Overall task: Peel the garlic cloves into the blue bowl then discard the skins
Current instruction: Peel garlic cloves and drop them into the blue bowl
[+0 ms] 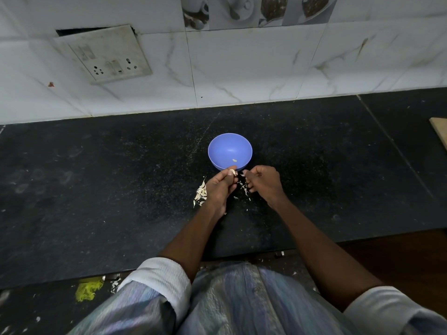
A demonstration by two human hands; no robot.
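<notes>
We look down from a head-worn camera at a dark stone counter [96, 189] backed by white marbled wall tiles [242, 68]. A blue bowl [219, 151] sits near the middle of the counter, with one small pale piece [234, 160] lying inside it, toward the near side. Just in front of the bowl's near rim we see both hands close together. The left hand [219, 187] has its fingers curled and pinches a garlic clove [232, 172] at its fingertips. The right hand [262, 181] is also curled, its thumb and fingertips pinching a tiny bit of skin [241, 174] right beside the clove. A small heap of unpeeled garlic cloves [201, 193] lies on the counter, touching the left hand's outer side. Loose flakes of skin [244, 189] are scattered on the counter between and below the hands. A grimy switch plate [104, 54] hangs on the wall at upper left. A wooden edge [440, 131] shows at far right.
</notes>
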